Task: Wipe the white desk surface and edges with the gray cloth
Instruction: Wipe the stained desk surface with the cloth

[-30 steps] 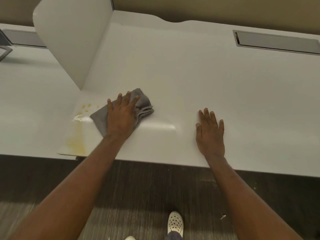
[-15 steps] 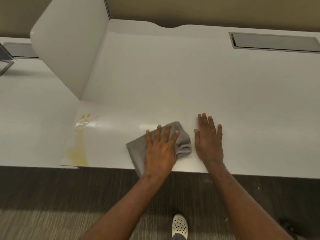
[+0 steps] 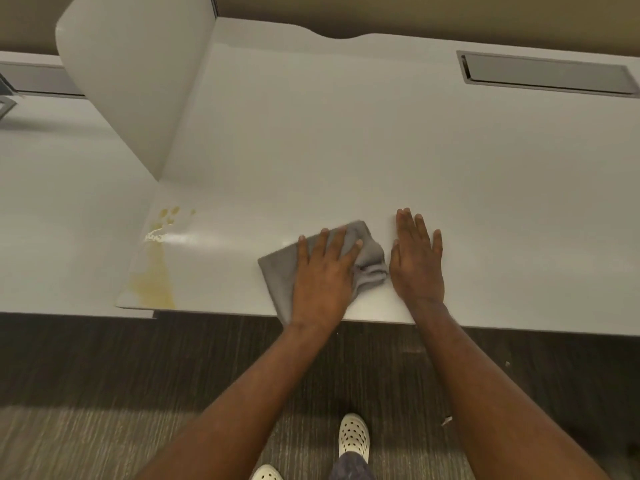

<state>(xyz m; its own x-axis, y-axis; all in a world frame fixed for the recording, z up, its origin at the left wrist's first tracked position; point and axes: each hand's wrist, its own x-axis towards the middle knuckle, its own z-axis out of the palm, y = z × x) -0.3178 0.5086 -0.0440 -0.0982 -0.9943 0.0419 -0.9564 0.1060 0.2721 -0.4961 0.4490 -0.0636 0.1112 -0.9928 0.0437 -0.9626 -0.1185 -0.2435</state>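
The white desk (image 3: 346, 140) fills the upper part of the view. A gray cloth (image 3: 277, 271) lies near its front edge, bunched at the right end. My left hand (image 3: 322, 278) presses flat on the cloth with fingers spread, the palm near the desk's edge. My right hand (image 3: 417, 261) rests flat and bare on the desk, just right of the cloth and touching its bunched end. A yellow stain (image 3: 156, 271) with small drops runs from mid-desk to the front edge at the left.
An upright white divider panel (image 3: 135, 84) stands at the back left, with another desk (image 3: 52, 202) beyond it. A gray cable slot (image 3: 547, 72) sits at the back right. Dark wood-look floor (image 3: 104, 375) and my white shoes (image 3: 353, 434) are below.
My left hand slid the cloth from beside the stain rightward and toward the front edge, up against my right hand. My right hand stayed in place.
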